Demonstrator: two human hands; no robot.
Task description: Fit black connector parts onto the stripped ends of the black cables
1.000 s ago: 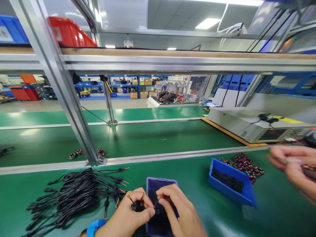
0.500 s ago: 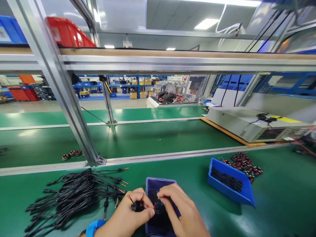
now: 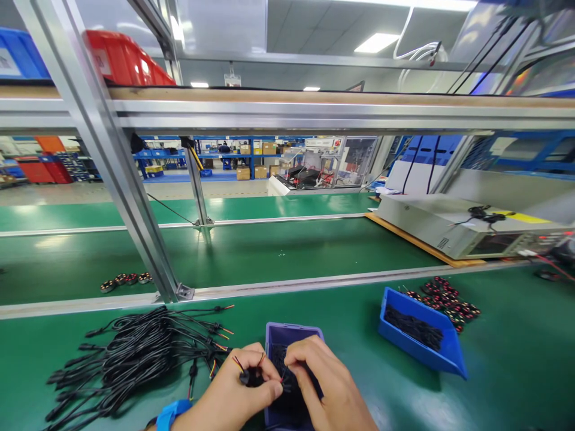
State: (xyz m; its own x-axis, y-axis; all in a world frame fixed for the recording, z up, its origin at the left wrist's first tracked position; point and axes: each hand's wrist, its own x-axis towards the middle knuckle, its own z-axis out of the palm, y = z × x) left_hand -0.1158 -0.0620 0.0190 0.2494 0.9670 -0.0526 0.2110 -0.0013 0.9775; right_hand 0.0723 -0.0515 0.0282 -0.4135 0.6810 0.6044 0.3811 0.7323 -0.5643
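Observation:
My left hand [image 3: 247, 383] is closed around a small black part [image 3: 246, 377] with thin red and yellow wires sticking out. At its thumb and fingertip a wire end shows, pointing at my other hand. The fingers of my right hand [image 3: 327, 377] pinch a thin dark piece, mostly covered, close to that wire end. Both hands are over a purple bin [image 3: 294, 327] holding small black pieces. To the left lies a bundle of black cables [image 3: 139, 353] with bare coloured wire ends.
A blue bin [image 3: 449, 353] of black pieces stands on the right, beside a pile of small wired coils [image 3: 442, 299]. Several more coils [image 3: 126, 279] lie past the metal post [image 3: 121, 173]. A grey instrument [image 3: 444, 221] sits at the back right. A shelf [image 3: 287, 108] crosses above.
My right hand's fingertips have shifted slightly left toward the wire end in my left hand. My left hand has barely moved.

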